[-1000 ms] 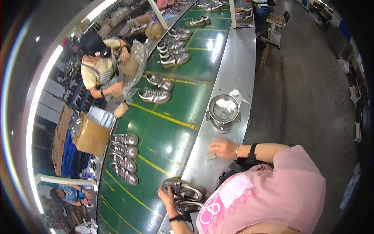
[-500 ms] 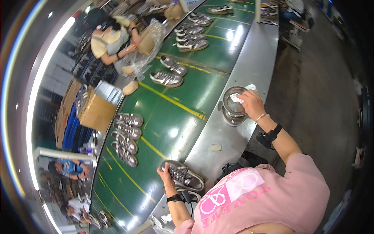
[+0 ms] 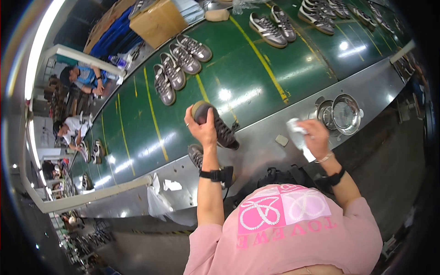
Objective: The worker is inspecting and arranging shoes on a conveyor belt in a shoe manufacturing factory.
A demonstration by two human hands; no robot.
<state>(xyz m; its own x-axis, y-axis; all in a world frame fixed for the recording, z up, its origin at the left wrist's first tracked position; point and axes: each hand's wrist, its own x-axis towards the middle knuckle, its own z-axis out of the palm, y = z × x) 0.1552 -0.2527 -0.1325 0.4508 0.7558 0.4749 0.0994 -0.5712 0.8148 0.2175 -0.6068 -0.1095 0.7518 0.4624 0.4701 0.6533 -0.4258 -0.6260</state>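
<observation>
Left hand [image 3: 202,129] grips 1 shoe [image 3: 223,134]; right hand [image 3: 317,138] pinches white cloth [image 3: 297,127], now off the strainer [image 3: 346,114]. Both hands are occupied.

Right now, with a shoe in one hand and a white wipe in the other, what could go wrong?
The left hand grips one shoe near its toe, so it might slip. The left forearm passes over a second shoe and could knock it. The right hand, holding a white wipe, might bump the nearby metal strainer.

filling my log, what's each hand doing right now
Left hand: closed, holding a lace-up sneaker.
Right hand: closed, holding white cloth or tissue.
</observation>
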